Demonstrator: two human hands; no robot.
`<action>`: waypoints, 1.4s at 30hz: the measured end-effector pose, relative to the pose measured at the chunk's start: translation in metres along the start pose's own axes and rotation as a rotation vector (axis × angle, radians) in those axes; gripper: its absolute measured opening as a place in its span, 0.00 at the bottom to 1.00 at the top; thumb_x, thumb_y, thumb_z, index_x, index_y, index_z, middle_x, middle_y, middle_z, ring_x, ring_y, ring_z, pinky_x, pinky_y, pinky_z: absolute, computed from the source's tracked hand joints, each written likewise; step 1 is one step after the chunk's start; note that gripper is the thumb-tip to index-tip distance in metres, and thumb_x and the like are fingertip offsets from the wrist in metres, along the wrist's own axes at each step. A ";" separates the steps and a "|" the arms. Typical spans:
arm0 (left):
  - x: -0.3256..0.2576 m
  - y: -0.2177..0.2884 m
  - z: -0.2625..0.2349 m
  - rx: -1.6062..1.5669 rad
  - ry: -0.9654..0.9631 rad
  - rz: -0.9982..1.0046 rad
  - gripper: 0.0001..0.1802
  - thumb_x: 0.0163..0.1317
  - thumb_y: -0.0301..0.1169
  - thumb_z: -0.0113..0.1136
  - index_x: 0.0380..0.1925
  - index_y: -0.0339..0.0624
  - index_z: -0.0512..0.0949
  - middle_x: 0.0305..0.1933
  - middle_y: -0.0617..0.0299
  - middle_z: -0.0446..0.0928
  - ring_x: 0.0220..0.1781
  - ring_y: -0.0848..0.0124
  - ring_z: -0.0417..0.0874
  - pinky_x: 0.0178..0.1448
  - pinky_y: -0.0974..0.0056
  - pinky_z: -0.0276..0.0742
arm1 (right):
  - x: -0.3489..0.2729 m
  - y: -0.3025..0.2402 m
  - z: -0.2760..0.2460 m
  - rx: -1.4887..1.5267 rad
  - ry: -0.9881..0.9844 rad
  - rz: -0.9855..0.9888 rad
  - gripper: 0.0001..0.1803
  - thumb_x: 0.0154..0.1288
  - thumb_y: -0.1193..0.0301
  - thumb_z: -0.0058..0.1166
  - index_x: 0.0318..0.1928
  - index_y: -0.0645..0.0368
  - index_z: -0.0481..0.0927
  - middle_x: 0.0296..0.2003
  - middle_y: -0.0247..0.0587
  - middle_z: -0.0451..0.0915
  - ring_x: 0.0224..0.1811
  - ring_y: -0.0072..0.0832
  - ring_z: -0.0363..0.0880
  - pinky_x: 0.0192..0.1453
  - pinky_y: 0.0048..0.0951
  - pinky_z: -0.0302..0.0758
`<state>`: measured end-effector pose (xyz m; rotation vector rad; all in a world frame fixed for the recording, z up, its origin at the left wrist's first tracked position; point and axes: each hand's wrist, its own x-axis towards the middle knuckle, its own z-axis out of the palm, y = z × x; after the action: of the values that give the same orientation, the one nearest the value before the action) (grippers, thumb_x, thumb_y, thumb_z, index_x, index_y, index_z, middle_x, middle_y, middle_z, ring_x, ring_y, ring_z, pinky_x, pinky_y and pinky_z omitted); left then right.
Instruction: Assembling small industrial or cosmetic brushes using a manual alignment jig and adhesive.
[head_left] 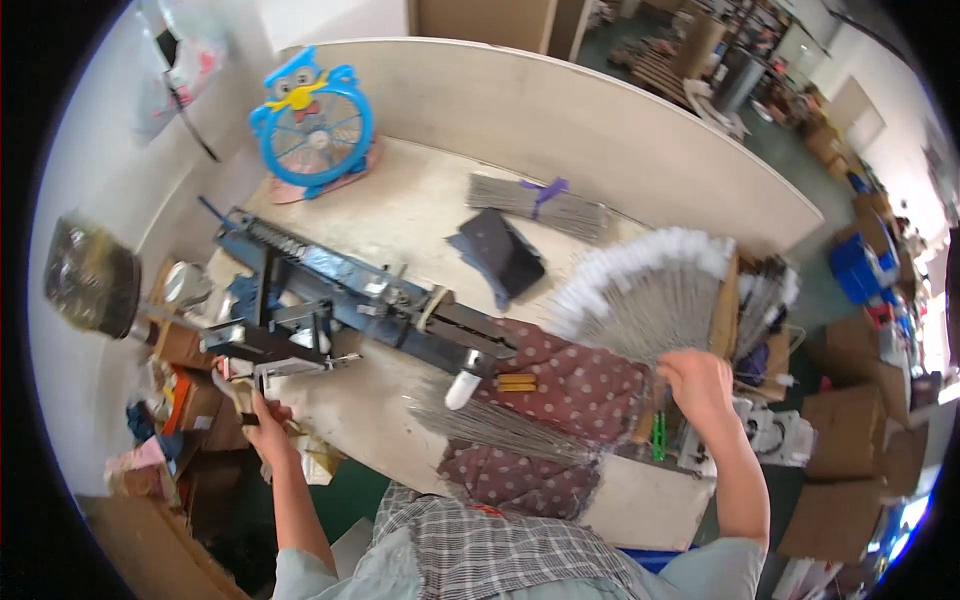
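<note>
Curls left hand [268, 432] by slim pale lever [230, 387], arches right hand [699, 387] by white-tipped grey wires [660, 305]; cannot tell either grip.

pale grey-green short sleeves [717, 572], grey-and-white checked apron [510, 555]

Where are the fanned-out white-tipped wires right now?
In the head view, the fanned-out white-tipped wires lie right of centre on the table, just beyond the dotted cloth, with the right hand at their near end.
</note>
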<state>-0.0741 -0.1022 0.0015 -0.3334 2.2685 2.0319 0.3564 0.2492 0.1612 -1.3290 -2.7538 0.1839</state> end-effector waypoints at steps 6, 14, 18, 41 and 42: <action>-0.132 0.015 0.064 -0.092 -0.613 -0.407 0.19 0.61 0.40 0.56 0.43 0.35 0.74 0.31 0.58 0.77 0.26 0.71 0.79 0.30 0.69 0.75 | 0.031 -0.017 0.029 -0.162 0.021 -0.080 0.07 0.53 0.67 0.55 0.31 0.54 0.78 0.30 0.42 0.78 0.36 0.42 0.77 0.35 0.40 0.74; -0.204 0.025 0.094 0.080 -1.160 -0.228 0.11 0.59 0.25 0.58 0.41 0.33 0.75 0.33 0.59 0.77 0.35 0.74 0.79 0.41 0.70 0.76 | -0.060 -0.073 0.098 0.182 -0.343 -0.165 0.10 0.57 0.63 0.54 0.28 0.56 0.76 0.28 0.43 0.77 0.32 0.40 0.80 0.33 0.40 0.76; -0.221 0.018 0.110 0.159 -1.313 -0.075 0.07 0.61 0.27 0.58 0.35 0.36 0.73 0.31 0.63 0.76 0.33 0.76 0.78 0.36 0.71 0.75 | -0.069 -0.055 0.082 0.129 -0.272 -0.147 0.07 0.56 0.65 0.55 0.30 0.54 0.76 0.27 0.40 0.78 0.28 0.39 0.79 0.30 0.38 0.74; -0.304 0.035 0.223 -0.363 -1.736 -1.045 0.23 0.65 0.40 0.52 0.57 0.41 0.66 0.28 0.64 0.76 0.32 0.77 0.75 0.37 0.71 0.71 | -0.026 0.016 -0.008 0.210 0.308 -0.070 0.05 0.54 0.72 0.55 0.33 0.55 0.79 0.28 0.40 0.78 0.31 0.38 0.77 0.34 0.37 0.73; -0.308 0.038 0.235 -0.379 -1.761 -1.054 0.23 0.65 0.40 0.52 0.57 0.41 0.66 0.28 0.64 0.76 0.32 0.77 0.75 0.37 0.71 0.71 | -0.023 0.023 -0.006 0.204 0.139 -0.070 0.06 0.55 0.69 0.55 0.33 0.55 0.80 0.28 0.41 0.78 0.31 0.38 0.77 0.35 0.37 0.73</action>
<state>0.1975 0.1672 0.0728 0.2111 0.4084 1.0854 0.3891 0.2456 0.1635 -1.1469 -2.5818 0.3442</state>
